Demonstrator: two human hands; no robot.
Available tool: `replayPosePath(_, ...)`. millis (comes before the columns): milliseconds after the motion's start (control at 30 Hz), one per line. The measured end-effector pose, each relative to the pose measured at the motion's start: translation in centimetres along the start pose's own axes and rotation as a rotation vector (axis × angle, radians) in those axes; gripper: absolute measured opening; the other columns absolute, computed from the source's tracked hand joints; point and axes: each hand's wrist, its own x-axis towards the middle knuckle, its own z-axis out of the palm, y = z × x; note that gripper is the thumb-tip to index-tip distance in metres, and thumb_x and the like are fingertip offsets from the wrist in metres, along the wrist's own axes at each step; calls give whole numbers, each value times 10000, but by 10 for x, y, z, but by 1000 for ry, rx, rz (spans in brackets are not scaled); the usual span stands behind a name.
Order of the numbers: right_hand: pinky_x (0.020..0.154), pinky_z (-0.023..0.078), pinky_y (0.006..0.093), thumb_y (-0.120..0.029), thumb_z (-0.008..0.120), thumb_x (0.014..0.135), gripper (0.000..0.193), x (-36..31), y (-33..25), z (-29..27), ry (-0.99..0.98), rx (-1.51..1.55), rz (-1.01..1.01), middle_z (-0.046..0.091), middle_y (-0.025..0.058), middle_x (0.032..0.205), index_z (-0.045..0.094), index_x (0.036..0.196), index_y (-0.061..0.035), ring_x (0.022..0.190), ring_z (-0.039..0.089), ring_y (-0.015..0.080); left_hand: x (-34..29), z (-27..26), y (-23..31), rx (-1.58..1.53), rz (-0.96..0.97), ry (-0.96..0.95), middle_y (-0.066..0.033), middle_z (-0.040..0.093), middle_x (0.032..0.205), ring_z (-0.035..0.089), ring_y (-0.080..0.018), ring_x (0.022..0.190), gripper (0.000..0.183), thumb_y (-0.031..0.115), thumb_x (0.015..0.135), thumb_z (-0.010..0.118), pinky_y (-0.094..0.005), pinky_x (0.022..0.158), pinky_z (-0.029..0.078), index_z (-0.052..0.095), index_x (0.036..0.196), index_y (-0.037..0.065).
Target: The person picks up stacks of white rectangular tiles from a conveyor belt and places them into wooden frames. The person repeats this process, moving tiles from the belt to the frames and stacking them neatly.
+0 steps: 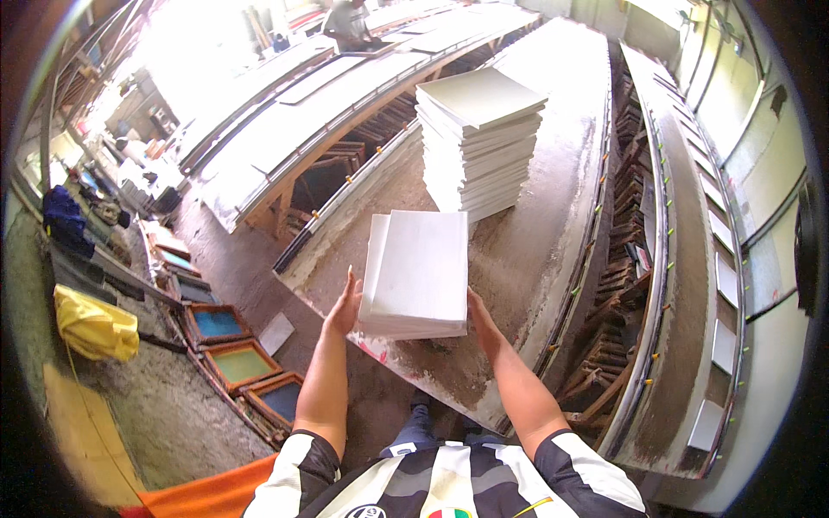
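A stack of white sheets [416, 272] sits between my hands over the near end of a long worn table. Its upper sheets are slightly out of line at the left side. My left hand [347, 304] presses against the left side, thumb pointing up and the other fingers partly hidden. Along the right side lies my right hand [477, 312], its fingertips hidden by the stack. Whether the stack rests on the table or is held just above it, I cannot tell. Just beyond it stands a much taller pile of white sheets [479, 147], its edges uneven.
The long table [553, 250] runs away from me, with pegs along its rails. Another narrow table [691, 285] at right carries spaced white sheets. Wooden-framed screens [240, 364] lean at lower left near a yellow cloth [97, 324]. A person [347, 24] stands at the far tables.
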Motion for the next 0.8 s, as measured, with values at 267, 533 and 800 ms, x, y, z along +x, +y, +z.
replayPosePath(267,1071,437,399,-521,565,996,703,77,75,-29,35,46,-153,546,137,1444,450,1501,-46,1298,540,229,30,11,-22,-95,-85,-104,-134,465,1548,473,-320,1384,1076,911,856,285,-527,1107,418,319,1597,131)
replayPosePath(533,957,484,392,-526,582,977,590,102,98,-36,186,133,-102,693,48,1256,636,1348,-69,1116,645,188,51,20,-31,-196,-16,-208,-133,476,1524,519,-319,1340,985,849,917,274,-508,1079,472,325,1587,129)
replayPosePath(800,916,502,412,-675,585,930,743,81,84,-27,189,40,-7,718,141,1185,687,1285,-31,1093,670,251,48,13,-34,-245,-11,-224,-112,459,1550,489,-306,1362,967,826,921,370,-477,1127,418,335,1588,126)
